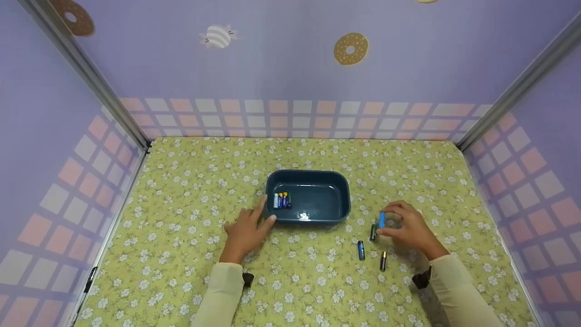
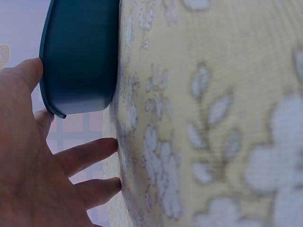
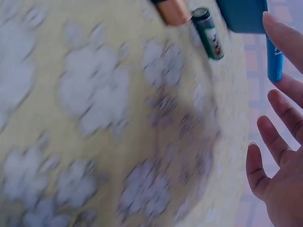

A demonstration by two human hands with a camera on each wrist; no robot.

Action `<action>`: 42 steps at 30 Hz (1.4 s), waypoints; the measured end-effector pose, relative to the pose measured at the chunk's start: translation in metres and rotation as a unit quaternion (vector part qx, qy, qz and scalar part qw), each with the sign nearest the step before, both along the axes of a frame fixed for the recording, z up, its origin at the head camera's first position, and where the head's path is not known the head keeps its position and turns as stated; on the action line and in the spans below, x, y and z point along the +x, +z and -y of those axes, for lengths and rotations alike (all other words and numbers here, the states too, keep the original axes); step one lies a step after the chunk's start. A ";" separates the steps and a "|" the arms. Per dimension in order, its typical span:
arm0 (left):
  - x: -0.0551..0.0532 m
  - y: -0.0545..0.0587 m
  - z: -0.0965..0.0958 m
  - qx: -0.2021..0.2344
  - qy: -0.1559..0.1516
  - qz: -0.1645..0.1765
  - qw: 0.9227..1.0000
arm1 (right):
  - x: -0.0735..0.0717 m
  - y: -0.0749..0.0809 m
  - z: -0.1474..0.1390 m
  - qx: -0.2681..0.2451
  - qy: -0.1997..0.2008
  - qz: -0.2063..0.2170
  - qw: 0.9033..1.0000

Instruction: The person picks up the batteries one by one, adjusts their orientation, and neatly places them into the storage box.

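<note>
Between thumb and index finger, my right hand (image 1: 407, 229) pinches a light blue battery (image 1: 381, 220), raised above the cloth in the right wrist view. My left hand (image 1: 247, 229) touches the near left corner of a dark teal plastic basin (image 1: 308, 222), its thumb and index finger at the rim and other fingertips down on the cloth. Inside the basin, several batteries (image 1: 283, 200) lie side by side against the left wall. Near my right hand lie a green battery (image 1: 372, 233), a dark blue battery (image 1: 361, 250) and a black battery with a copper end (image 1: 383, 261).
A yellow-green floral cloth (image 1: 181, 190) covers the table. Purple walls with pink and white checks (image 1: 290, 118) enclose the back and both sides. Metal posts (image 1: 481, 122) stand at the back corners.
</note>
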State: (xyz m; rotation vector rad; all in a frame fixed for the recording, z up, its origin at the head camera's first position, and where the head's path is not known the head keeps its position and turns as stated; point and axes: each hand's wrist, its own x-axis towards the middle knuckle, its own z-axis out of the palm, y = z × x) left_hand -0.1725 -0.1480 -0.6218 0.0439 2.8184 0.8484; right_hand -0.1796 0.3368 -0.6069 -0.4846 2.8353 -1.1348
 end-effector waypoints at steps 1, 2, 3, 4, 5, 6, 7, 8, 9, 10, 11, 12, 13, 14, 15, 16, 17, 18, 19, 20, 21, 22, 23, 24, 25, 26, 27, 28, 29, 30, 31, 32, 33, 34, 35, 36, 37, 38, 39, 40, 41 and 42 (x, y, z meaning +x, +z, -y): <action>0.000 0.000 0.000 -0.001 0.000 0.001 1.000 | -0.002 0.001 0.003 -0.004 0.004 0.002 1.000; 0.000 0.000 0.000 -0.001 0.001 0.001 1.000 | -0.004 0.003 0.006 -0.007 0.006 0.004 1.000; 0.000 0.001 0.000 -0.001 0.001 0.001 1.000 | -0.006 0.004 0.009 -0.009 0.008 0.004 1.000; 0.000 0.001 0.000 -0.001 0.002 0.001 1.000 | -0.007 0.005 0.012 -0.012 0.010 0.005 1.000; 0.000 0.001 0.000 -0.001 0.003 0.001 1.000 | -0.009 0.006 0.015 -0.012 0.011 0.005 1.000; 0.001 0.001 0.000 0.000 0.004 0.001 1.000 | -0.011 0.006 0.018 -0.012 0.012 0.006 1.000; 0.001 0.001 0.000 0.003 0.005 0.000 1.000 | -0.012 0.007 0.021 -0.011 0.012 0.004 1.000; 0.001 0.001 0.000 0.004 0.006 0.000 1.000 | -0.014 0.008 0.024 -0.012 0.012 0.003 1.000; 0.001 0.001 0.000 0.005 0.007 -0.001 1.000 | -0.015 0.009 0.028 -0.014 0.012 0.002 1.000; 0.001 0.001 0.000 0.005 0.007 0.000 1.000 | -0.017 0.009 0.031 -0.016 0.013 0.000 1.000; 0.001 0.001 0.000 0.006 0.007 -0.001 1.000 | -0.018 0.010 0.034 -0.019 0.013 0.000 1.000; 0.001 0.001 0.000 0.007 0.007 0.000 1.000 | -0.019 0.011 0.037 -0.021 0.016 -0.003 1.000; 0.001 0.001 0.000 0.008 0.007 0.000 1.000 | -0.021 0.011 0.041 -0.021 0.018 -0.007 1.000; 0.001 0.001 0.000 0.007 0.006 0.000 1.000 | -0.022 0.011 0.044 -0.021 0.019 -0.012 1.000; 0.001 0.000 0.000 0.007 0.006 0.000 1.000 | -0.024 0.012 0.047 -0.019 0.020 -0.015 1.000; 0.001 0.001 0.000 0.006 0.006 0.000 1.000 | -0.026 0.012 0.051 -0.017 0.022 -0.019 0.999; 0.001 0.001 0.000 0.006 0.006 0.000 1.000 | -0.027 0.013 0.054 -0.016 0.022 -0.021 0.999; 0.001 0.001 0.000 0.005 0.007 0.000 1.000 | -0.029 0.013 0.057 -0.016 0.022 -0.023 0.999; 0.001 0.000 0.000 0.005 0.007 -0.002 1.000 | -0.031 0.014 0.061 -0.017 0.021 -0.023 0.999; 0.000 0.000 0.000 0.004 0.008 -0.003 1.000 | -0.033 0.015 0.065 -0.018 0.021 -0.021 0.999; 0.000 0.000 0.000 0.005 0.009 -0.004 1.000 | -0.035 0.016 0.068 -0.021 0.021 -0.017 0.999; 0.000 0.001 0.000 0.007 0.008 -0.005 1.000 | -0.037 0.017 0.072 -0.026 0.021 -0.013 0.999; 0.001 0.001 0.000 0.010 0.007 -0.005 1.000 | -0.039 0.019 0.076 -0.032 0.022 -0.008 0.999; 0.001 0.001 0.001 0.011 0.006 -0.006 1.000 | -0.041 0.020 0.080 -0.038 0.024 -0.004 0.999; 0.001 0.002 0.001 0.011 0.005 -0.007 1.000 | -0.043 0.021 0.084 -0.042 0.026 -0.002 0.999; 0.001 0.002 0.001 0.012 0.004 -0.007 1.000 | -0.046 0.023 0.089 -0.045 0.027 -0.001 0.999; 0.001 0.002 0.001 0.012 0.003 -0.007 1.000 | -0.048 0.024 0.093 -0.050 0.029 0.000 0.998; 0.001 0.003 0.001 0.012 0.002 -0.008 1.000 | -0.050 0.026 0.098 -0.053 0.030 0.001 0.998; 0.002 0.003 0.001 0.010 0.002 -0.008 1.000 | -0.052 0.027 0.102 -0.054 0.033 -0.001 0.998; 0.002 0.003 0.001 0.009 0.002 -0.009 1.000 | -0.054 0.028 0.106 -0.053 0.034 -0.003 0.998; 0.002 0.003 0.001 0.009 0.002 -0.009 1.000 | -0.056 0.029 0.111 -0.055 0.035 -0.005 0.998; 0.002 0.003 0.001 0.010 0.002 -0.009 1.000 | -0.058 0.030 0.115 -0.056 0.036 -0.006 0.998; 0.003 0.004 0.000 0.011 0.002 -0.009 1.000 | -0.060 0.030 0.119 -0.058 0.038 -0.006 0.998; 0.003 0.004 0.000 0.013 0.003 -0.008 1.000 | -0.063 0.031 0.123 -0.060 0.040 -0.007 0.997; 0.003 0.005 0.000 0.015 0.003 -0.008 1.000 | -0.065 0.031 0.127 -0.062 0.043 -0.008 0.997; 0.003 0.005 0.000 0.017 0.003 -0.007 1.000 | -0.066 0.031 0.131 -0.064 0.045 -0.009 0.997; 0.003 0.005 0.000 0.017 0.003 -0.007 1.000 | -0.069 0.031 0.135 -0.067 0.049 -0.010 0.997; 0.003 0.005 0.001 0.017 0.003 -0.007 1.000 | -0.070 0.031 0.138 -0.067 0.053 -0.009 0.996; 0.003 0.004 0.001 0.016 0.003 -0.007 1.000 | -0.072 0.031 0.142 -0.066 0.057 -0.009 0.996; 0.003 0.004 0.001 0.013 0.002 -0.008 1.000 | -0.074 0.031 0.145 -0.064 0.061 -0.010 0.996; 0.003 0.003 0.001 0.012 0.001 -0.009 1.000 | -0.075 0.031 0.148 -0.063 0.063 -0.010 0.996; 0.002 0.003 0.000 0.010 0.000 -0.011 1.000 | -0.077 0.031 0.151 -0.060 0.066 -0.011 0.996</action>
